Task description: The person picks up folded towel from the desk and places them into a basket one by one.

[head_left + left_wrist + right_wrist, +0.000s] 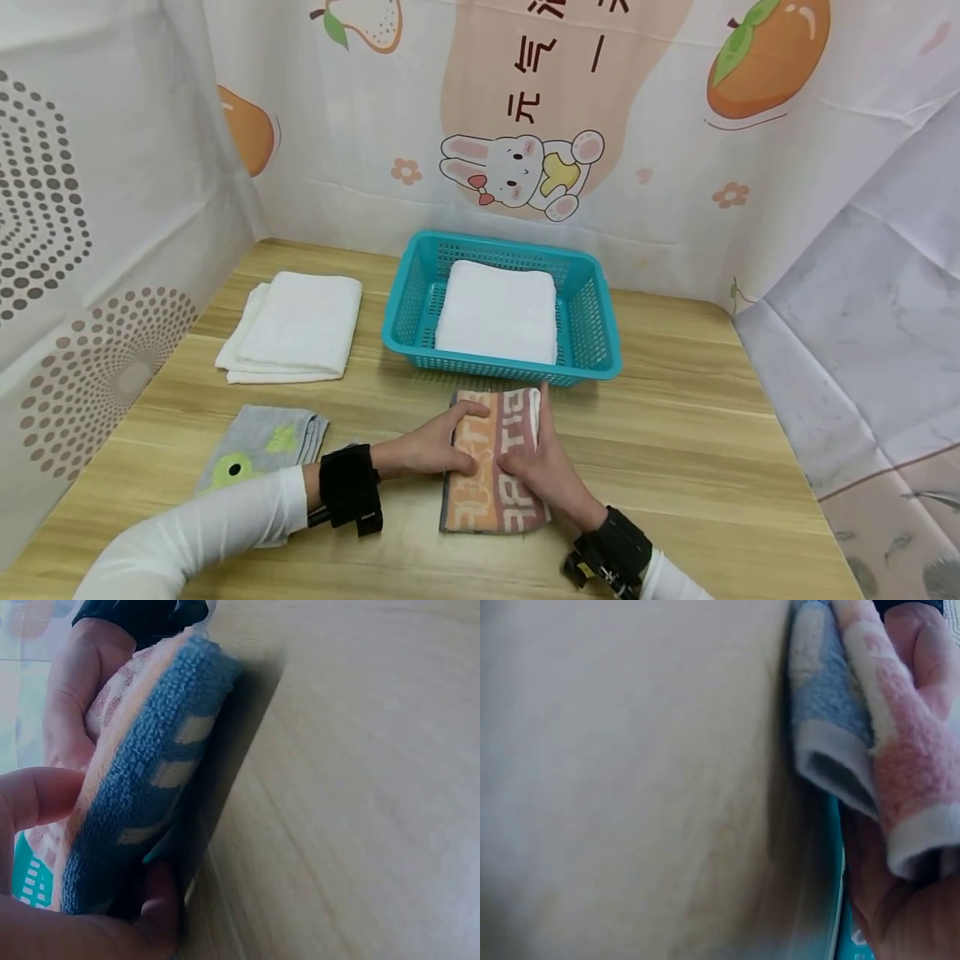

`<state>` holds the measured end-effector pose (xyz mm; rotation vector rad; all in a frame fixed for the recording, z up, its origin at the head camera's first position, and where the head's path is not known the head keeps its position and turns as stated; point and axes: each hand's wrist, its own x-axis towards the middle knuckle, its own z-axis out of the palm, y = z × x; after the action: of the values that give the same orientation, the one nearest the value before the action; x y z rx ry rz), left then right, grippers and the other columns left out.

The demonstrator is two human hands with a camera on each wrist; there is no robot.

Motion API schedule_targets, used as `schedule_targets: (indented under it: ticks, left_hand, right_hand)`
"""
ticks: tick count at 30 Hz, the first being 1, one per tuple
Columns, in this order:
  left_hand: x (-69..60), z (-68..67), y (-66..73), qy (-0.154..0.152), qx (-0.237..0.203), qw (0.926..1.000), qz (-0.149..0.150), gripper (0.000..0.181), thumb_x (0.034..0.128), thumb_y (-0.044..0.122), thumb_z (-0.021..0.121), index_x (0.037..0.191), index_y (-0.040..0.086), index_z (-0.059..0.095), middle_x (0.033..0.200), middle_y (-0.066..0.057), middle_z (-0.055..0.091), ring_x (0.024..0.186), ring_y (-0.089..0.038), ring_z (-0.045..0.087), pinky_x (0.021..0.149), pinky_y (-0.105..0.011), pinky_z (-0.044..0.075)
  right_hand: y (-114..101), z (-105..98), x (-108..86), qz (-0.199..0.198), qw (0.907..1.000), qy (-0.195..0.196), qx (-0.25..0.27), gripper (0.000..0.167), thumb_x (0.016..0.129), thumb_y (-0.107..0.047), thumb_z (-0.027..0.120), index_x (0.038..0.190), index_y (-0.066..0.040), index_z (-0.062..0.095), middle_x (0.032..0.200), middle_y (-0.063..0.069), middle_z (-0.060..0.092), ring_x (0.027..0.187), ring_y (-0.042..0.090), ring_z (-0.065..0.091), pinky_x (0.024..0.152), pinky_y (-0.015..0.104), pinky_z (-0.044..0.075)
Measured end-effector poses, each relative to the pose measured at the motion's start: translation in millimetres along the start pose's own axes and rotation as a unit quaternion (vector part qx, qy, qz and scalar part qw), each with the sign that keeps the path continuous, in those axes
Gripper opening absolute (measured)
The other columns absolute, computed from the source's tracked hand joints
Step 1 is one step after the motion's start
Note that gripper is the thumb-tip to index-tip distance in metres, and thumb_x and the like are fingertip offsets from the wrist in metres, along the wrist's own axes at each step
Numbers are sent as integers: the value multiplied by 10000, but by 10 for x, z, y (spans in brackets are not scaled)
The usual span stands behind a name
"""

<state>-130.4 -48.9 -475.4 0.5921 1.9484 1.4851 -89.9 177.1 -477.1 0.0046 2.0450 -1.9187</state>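
Observation:
A folded towel, orange and dusty pink with pale lettering, is held between both hands in front of the basket. My left hand grips its left side. In the left wrist view, the blue-grey edge of the towel shows between the fingers, and one fingertip reaches under it. My right hand holds the opposite side, thumb on the upper face. The right wrist view shows the towel's folded layers, pink and blue with white hems, and the fingers partly hidden behind them.
A teal plastic basket with a folded white towel inside stands at the back of the wooden table. Folded white towels lie at the back left. Nearer, a grey towel with green patches lies partly behind the left forearm.

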Motion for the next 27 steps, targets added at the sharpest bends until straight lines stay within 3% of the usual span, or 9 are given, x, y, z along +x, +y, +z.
schedule_targets:
  ticks: [7, 14, 18, 23, 27]
  left_hand:
    - [-44, 5, -29, 98, -337, 9994, -66, 720, 805, 4, 687, 1448, 85, 374, 1273, -106, 544, 998, -165, 576, 882, -292, 457]
    - [-136, 27, -24, -129, -791, 9967, 134, 722, 793, -66, 590, 1459, 83, 355, 1353, -137, 510, 1029, -184, 555, 858, -277, 453]
    - [-159, 31, -11, -21, -751, 9970, 205, 706, 802, -53, 599, 1452, 110, 375, 1394, -128, 467, 1058, -168, 542, 880, -258, 444]
    - [-168, 16, 42, -15, -796, 9960, 397, 659, 842, -11, 644, 1439, 127, 399, 1400, -123, 442, 1043, -174, 575, 881, -274, 474]
    - [-162, -14, 104, -112, -790, 9951, 589, 627, 852, -4, 645, 1423, 131, 424, 1409, -113, 422, 1022, -183, 571, 865, -282, 483]
  right_hand:
    - [-38, 38, -53, -197, 9992, 307, -161, 1178, 882, -9, 698, 1538, -471, -164, 1337, 205, 538, 883, 280, 704, 704, 403, 584]
    - [-97, -15, -111, -191, 9977, -381, -534, 967, 942, -78, 645, 1586, -400, -1, 1322, 225, 527, 886, 253, 689, 706, 376, 579]
    - [-146, -47, -131, -207, 9969, -615, -447, 955, 947, -85, 645, 1571, -445, 18, 1337, 236, 523, 895, 273, 697, 719, 394, 583]
    - [-207, -53, -138, -367, 9959, -710, -412, 987, 934, -78, 661, 1579, -419, -3, 1376, 254, 493, 934, 283, 691, 738, 402, 582]
    - [-258, -47, -136, -554, 9948, -594, -608, 1003, 921, -95, 689, 1574, -435, 9, 1583, 158, 257, 1054, 307, 644, 800, 409, 569]
